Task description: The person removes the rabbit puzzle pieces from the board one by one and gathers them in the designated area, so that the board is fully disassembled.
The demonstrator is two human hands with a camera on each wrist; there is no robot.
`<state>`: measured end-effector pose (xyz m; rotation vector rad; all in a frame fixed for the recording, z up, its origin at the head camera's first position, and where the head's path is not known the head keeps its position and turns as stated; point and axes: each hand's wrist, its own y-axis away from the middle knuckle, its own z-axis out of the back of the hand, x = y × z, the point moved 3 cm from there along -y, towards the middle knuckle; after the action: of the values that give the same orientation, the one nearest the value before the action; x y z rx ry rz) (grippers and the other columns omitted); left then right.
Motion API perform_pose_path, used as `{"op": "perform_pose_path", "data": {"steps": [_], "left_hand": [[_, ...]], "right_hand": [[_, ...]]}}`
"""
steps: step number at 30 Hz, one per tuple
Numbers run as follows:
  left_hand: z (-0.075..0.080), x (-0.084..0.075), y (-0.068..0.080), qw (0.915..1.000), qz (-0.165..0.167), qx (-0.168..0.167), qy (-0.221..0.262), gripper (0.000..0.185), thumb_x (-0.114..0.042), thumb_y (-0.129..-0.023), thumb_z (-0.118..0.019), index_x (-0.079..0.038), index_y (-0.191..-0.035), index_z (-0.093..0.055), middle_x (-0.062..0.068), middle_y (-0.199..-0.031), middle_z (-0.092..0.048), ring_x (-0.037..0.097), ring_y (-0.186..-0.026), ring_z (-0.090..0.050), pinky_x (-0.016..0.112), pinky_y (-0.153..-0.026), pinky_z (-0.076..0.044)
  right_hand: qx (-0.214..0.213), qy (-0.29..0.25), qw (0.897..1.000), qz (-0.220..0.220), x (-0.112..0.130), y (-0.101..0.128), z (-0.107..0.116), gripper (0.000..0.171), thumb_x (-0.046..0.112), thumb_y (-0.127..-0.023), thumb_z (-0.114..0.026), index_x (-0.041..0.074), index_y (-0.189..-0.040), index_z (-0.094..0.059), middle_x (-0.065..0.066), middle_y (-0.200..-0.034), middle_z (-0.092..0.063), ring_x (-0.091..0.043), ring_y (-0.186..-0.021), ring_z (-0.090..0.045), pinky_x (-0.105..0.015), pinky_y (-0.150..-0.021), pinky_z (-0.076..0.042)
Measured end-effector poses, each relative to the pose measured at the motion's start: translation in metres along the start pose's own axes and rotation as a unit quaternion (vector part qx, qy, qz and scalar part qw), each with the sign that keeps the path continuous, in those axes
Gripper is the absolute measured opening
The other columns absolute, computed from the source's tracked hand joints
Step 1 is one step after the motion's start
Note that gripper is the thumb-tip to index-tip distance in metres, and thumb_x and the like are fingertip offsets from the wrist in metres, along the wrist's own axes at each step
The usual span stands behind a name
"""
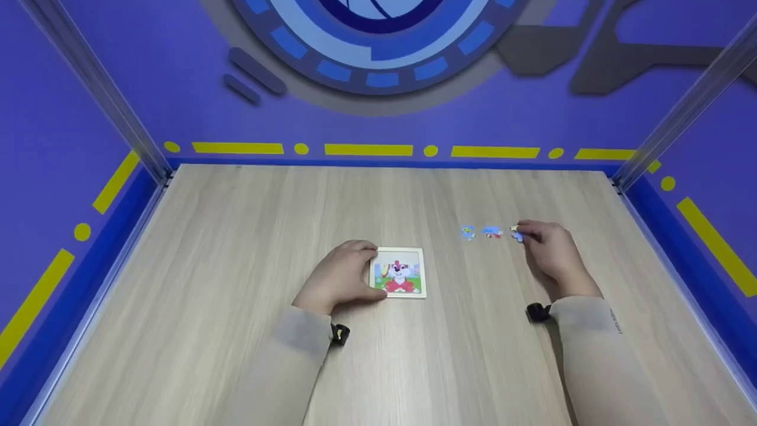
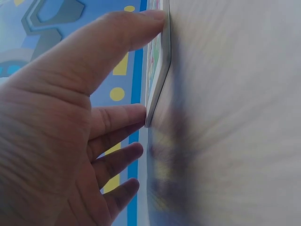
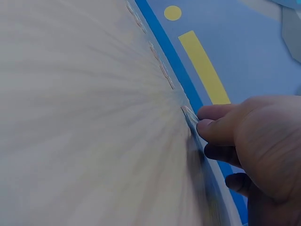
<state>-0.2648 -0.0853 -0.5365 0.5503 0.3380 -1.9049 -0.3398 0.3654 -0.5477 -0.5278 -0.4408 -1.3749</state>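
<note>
A small square jigsaw puzzle in a pale wooden frame [image 1: 423, 273] lies on the table, showing a red and white cartoon animal; its top strip is plain and pale. My left hand [image 1: 340, 275] holds the frame by its left side, the thumb [image 2: 136, 28] at the near edge and the index finger at the far corner. Over to the right, my right hand [image 1: 553, 251] pinches a blue and yellow puzzle piece [image 1: 517, 235] between thumb and forefinger. In the right wrist view this piece [image 3: 189, 115] is slightly tilted at the fingertips.
Two more loose puzzle pieces lie in a row left of my right hand: a blue and red one [image 1: 491, 232] and a blue and yellow-green one [image 1: 467, 232]. The wood-grain table [image 1: 236, 236] ends at a purple back wall [image 1: 366, 127], with side walls left and right.
</note>
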Motion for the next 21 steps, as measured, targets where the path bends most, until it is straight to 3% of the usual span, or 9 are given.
{"op": "perform_pose_path", "data": {"steps": [7, 10, 14, 17, 21], "left_hand": [[0.001, -0.003, -0.001, 1.0000, -0.003, 0.001, 0.004, 0.094, -0.047, -0.079, -0.101, -0.003, -0.155, -0.068, 0.009, -0.165, -0.064, 0.033, -0.160, -0.054, 0.046, -0.140, -0.040], [0.001, -0.002, -0.001, 1.0000, -0.007, 0.000, 0.003, 0.093, -0.047, -0.079, -0.101, -0.003, -0.154, -0.068, 0.009, -0.163, -0.065, 0.032, -0.159, -0.055, 0.045, -0.139, -0.041], [0.000, 0.001, 0.000, 1.0000, -0.008, -0.003, 0.002, 0.091, -0.045, -0.079, -0.101, -0.002, -0.152, -0.069, 0.010, -0.162, -0.066, 0.031, -0.159, -0.055, 0.044, -0.139, -0.041], [-0.001, 0.002, 0.001, 1.0000, -0.009, -0.001, 0.002, 0.092, -0.046, -0.079, -0.101, -0.001, -0.153, -0.069, 0.011, -0.163, -0.065, 0.032, -0.159, -0.054, 0.045, -0.139, -0.041], [0.002, 0.002, -0.001, 0.9998, -0.019, 0.001, -0.001, 0.093, -0.048, -0.080, -0.100, 0.000, -0.154, -0.068, 0.012, -0.164, -0.064, 0.033, -0.160, -0.054, 0.047, -0.139, -0.042]], "right_hand": [[-0.017, -0.009, 1.000, -0.011, 0.001, 0.003, 0.004, 0.038, 0.008, -0.115, -0.060, -0.004, -0.151, -0.069, -0.023, -0.169, -0.058, -0.051, -0.159, -0.049, -0.069, -0.134, -0.040], [-0.034, -0.038, 0.999, -0.014, 0.007, 0.005, 0.004, 0.038, 0.010, -0.115, -0.061, -0.002, -0.151, -0.069, -0.024, -0.166, -0.060, -0.048, -0.156, -0.053, -0.064, -0.132, -0.045], [-0.047, -0.110, 0.993, -0.023, 0.025, 0.006, -0.003, 0.038, 0.018, -0.115, -0.063, 0.003, -0.149, -0.072, -0.024, -0.154, -0.068, -0.038, -0.135, -0.065, -0.036, -0.109, -0.062], [-0.035, -0.158, 0.986, -0.025, 0.046, 0.007, -0.012, 0.039, 0.024, -0.115, -0.064, 0.007, -0.149, -0.073, -0.021, -0.148, -0.071, -0.026, -0.121, -0.063, -0.020, -0.090, -0.054], [-0.024, -0.193, 0.981, -0.003, 0.077, 0.006, -0.023, 0.036, 0.021, -0.114, -0.065, 0.006, -0.146, -0.074, -0.019, -0.149, -0.071, -0.019, -0.117, -0.061, -0.017, -0.091, -0.050]]}}
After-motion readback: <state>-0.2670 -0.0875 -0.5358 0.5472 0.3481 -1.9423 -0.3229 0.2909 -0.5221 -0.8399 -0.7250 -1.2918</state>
